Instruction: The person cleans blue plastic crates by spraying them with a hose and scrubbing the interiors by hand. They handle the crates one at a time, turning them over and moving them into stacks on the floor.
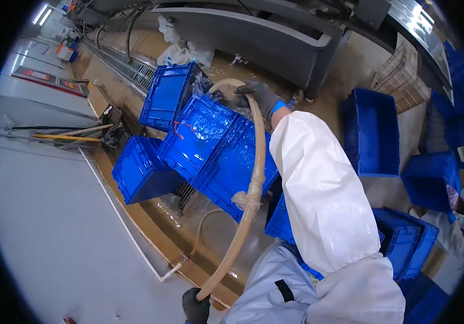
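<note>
A thick beige hose arcs between my two gloved hands, with a wrapped, frayed joint partway along it. Near its far end my right hand, in a dark glove, is closed around it. Lower down, at the bottom of the view, my left hand grips the same hose. Water splashes by the hose end, beside wet blue crates. One blue crate lies under the hose with its wet face up, and a red strand rests on it. Another blue crate stands beyond it, and a third blue crate sits to the left.
An open blue bin stands on the right, with stacked blue crates nearer me. A grey metal machine spans the back. Along the left run a floor drain grate, a white pipe and a thin hose on wet floor.
</note>
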A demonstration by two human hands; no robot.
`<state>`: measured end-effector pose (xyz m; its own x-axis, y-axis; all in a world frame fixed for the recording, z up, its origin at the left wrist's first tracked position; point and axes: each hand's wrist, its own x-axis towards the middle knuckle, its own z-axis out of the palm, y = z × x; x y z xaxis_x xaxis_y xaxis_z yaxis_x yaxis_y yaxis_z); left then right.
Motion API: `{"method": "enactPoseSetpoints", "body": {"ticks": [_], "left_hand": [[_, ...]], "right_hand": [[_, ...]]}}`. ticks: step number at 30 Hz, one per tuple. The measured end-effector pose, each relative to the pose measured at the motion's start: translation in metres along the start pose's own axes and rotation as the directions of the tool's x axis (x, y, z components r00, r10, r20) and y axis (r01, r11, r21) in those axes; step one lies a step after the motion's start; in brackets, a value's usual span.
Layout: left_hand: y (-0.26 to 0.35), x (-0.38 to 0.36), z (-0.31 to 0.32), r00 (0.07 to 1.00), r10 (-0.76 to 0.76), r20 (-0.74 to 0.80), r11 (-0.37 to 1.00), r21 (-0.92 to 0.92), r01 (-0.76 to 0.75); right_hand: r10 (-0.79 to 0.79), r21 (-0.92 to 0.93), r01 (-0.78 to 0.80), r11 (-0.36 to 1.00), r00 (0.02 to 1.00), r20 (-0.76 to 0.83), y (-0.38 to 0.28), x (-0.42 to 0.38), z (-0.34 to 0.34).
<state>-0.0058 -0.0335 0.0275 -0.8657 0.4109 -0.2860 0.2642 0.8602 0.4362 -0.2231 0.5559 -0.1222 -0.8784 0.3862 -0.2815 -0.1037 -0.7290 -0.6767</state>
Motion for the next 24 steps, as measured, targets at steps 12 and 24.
{"method": "enactPoseSetpoints", "body": {"ticks": [12,24], "left_hand": [[-0.009,0.002,0.006,0.993,-0.096,0.074,0.993,-0.057,0.100],[-0.041,0.013,0.016,0.924,0.106,0.367,0.990,0.044,-0.131]], "right_hand": [[-0.416,-0.691,0.244,0.680,0.905,-0.090,0.021,0.038,-0.082],[-0.157,-0.638,-0.213,0.740,0.868,-0.471,-0.014,-0.324,-0.200]]}}
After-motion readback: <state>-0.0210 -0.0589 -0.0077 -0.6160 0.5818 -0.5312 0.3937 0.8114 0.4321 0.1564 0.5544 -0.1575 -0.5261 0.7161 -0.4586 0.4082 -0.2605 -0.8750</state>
